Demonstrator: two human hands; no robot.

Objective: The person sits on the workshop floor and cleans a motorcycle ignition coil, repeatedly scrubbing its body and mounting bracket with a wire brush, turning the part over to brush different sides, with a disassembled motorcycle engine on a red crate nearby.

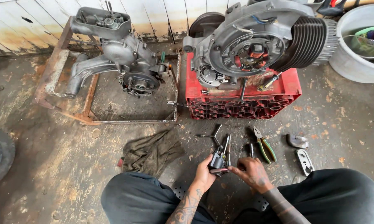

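A small dark engine part is gripped upright, its long axis pointing far, in the closed left hand, while its near end is pinched from the right by the right hand.

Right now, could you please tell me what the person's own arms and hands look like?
Both forearms are bare, with no sleeves, gloves or watch in view. The left hand sits on a forearm covered in dark tattoo line work. The right hand also bears tattoos on its back, and its forearm carries dark banded tattoos around it. Dark trousers cover the knees.
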